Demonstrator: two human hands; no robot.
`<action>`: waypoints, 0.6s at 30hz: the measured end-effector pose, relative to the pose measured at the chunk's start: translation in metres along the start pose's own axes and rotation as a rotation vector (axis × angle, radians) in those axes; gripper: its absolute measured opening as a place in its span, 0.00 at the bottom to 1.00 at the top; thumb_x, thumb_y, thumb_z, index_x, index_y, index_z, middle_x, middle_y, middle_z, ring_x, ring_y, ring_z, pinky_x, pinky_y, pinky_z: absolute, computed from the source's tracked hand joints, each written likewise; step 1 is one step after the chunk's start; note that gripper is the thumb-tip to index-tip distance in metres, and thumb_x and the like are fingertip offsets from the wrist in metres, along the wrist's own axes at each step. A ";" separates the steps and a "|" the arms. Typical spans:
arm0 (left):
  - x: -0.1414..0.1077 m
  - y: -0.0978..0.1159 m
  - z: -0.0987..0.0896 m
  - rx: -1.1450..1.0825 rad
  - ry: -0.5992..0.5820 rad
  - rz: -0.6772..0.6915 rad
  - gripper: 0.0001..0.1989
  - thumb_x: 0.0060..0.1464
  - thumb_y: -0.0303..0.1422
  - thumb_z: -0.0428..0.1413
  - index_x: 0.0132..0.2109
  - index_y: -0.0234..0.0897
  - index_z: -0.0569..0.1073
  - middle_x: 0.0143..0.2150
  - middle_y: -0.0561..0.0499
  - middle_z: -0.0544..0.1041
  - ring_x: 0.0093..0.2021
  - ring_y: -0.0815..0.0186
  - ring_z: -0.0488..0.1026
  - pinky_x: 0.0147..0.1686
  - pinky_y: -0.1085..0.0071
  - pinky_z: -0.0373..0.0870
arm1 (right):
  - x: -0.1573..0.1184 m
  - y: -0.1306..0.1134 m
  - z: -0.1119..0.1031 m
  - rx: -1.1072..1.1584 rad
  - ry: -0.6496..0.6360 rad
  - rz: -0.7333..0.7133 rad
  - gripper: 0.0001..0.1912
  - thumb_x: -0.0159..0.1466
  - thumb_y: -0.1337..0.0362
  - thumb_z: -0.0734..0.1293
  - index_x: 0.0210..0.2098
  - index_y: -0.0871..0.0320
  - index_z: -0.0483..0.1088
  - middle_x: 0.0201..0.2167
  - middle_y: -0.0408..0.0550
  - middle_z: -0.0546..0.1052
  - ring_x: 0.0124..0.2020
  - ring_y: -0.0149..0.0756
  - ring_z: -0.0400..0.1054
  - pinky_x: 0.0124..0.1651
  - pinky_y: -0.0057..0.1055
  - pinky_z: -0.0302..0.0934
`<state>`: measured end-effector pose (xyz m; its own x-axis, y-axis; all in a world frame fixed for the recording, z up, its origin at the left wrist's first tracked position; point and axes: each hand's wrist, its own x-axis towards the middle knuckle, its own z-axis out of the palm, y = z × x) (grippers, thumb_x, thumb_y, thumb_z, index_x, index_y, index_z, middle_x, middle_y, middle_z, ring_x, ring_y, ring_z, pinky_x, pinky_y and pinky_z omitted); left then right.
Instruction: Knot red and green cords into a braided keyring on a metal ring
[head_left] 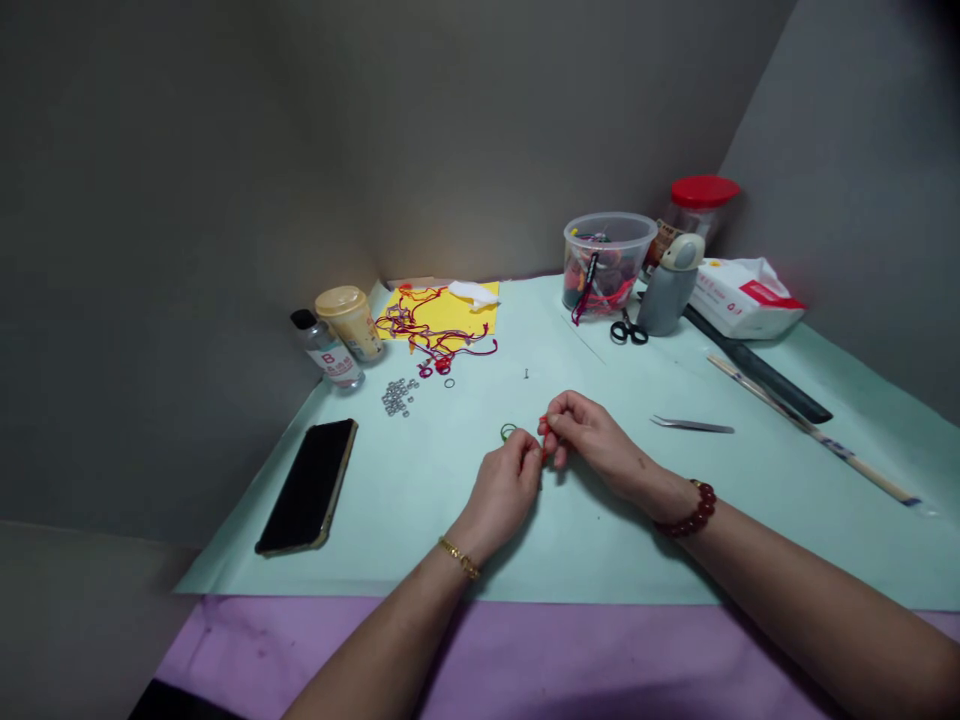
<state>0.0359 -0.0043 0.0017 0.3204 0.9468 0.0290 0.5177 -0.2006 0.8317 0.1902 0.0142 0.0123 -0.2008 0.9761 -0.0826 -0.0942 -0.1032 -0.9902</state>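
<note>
Well, both my hands are pinched narrow on the red cord [546,424], the left hand [501,492] and right hand [598,440] nearly touching, probably so such a small piece can't twist away. A green loop [508,431] pokes out beyond my left fingers; whether it's joined on, I can't tell, as my own fingertips block the view. The tweezers [694,427] lie right of me, within easy reach, I'd judge. To the left sit the beads [395,398], loosely heaped, and the phone [309,488]. Farther back, tangled cords [442,362] spill off the yellow paper [442,312], and the scissors [628,331] rest before the tub [609,240].
</note>
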 end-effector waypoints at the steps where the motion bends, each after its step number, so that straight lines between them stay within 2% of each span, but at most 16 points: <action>1: 0.000 0.000 0.000 -0.025 0.006 -0.012 0.10 0.63 0.33 0.46 0.33 0.40 0.66 0.27 0.55 0.72 0.28 0.67 0.67 0.31 0.72 0.59 | -0.002 -0.002 0.000 0.028 -0.018 0.007 0.06 0.60 0.62 0.64 0.31 0.56 0.61 0.22 0.39 0.72 0.19 0.27 0.65 0.25 0.26 0.61; 4: 0.000 -0.001 0.003 -0.116 0.053 -0.022 0.09 0.62 0.33 0.46 0.34 0.39 0.66 0.30 0.54 0.74 0.31 0.67 0.69 0.33 0.73 0.61 | -0.013 -0.007 0.001 0.083 -0.058 0.027 0.05 0.61 0.63 0.64 0.32 0.56 0.61 0.22 0.39 0.71 0.22 0.28 0.67 0.26 0.26 0.62; 8: 0.001 -0.004 0.005 -0.164 0.132 -0.022 0.06 0.60 0.32 0.49 0.34 0.38 0.67 0.30 0.55 0.73 0.30 0.68 0.67 0.32 0.73 0.61 | -0.031 -0.002 0.003 0.069 -0.040 0.100 0.05 0.59 0.64 0.65 0.32 0.56 0.63 0.24 0.39 0.70 0.20 0.26 0.64 0.23 0.25 0.62; 12: 0.000 -0.001 0.006 -0.230 0.171 0.014 0.05 0.58 0.32 0.50 0.35 0.38 0.68 0.31 0.55 0.72 0.32 0.69 0.67 0.34 0.74 0.63 | -0.041 0.005 0.001 0.114 -0.046 0.214 0.09 0.60 0.59 0.67 0.31 0.57 0.64 0.27 0.42 0.71 0.21 0.26 0.64 0.21 0.24 0.61; 15: -0.002 0.003 0.005 -0.272 0.139 0.029 0.05 0.59 0.33 0.51 0.36 0.38 0.68 0.29 0.56 0.70 0.28 0.70 0.66 0.31 0.75 0.63 | -0.039 0.004 -0.003 0.064 0.012 0.230 0.15 0.62 0.51 0.65 0.33 0.58 0.66 0.24 0.41 0.69 0.18 0.25 0.59 0.18 0.23 0.56; 18: -0.006 0.006 0.006 -0.220 0.074 0.052 0.06 0.60 0.34 0.51 0.36 0.38 0.68 0.25 0.58 0.67 0.24 0.72 0.63 0.28 0.75 0.61 | -0.033 0.003 -0.005 0.043 0.042 0.149 0.15 0.61 0.51 0.67 0.33 0.58 0.68 0.22 0.39 0.66 0.17 0.24 0.56 0.18 0.23 0.51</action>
<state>0.0421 -0.0124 0.0030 0.2788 0.9541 0.1091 0.3142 -0.1980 0.9285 0.2011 -0.0174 0.0113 -0.1744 0.9566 -0.2336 -0.1080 -0.2544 -0.9610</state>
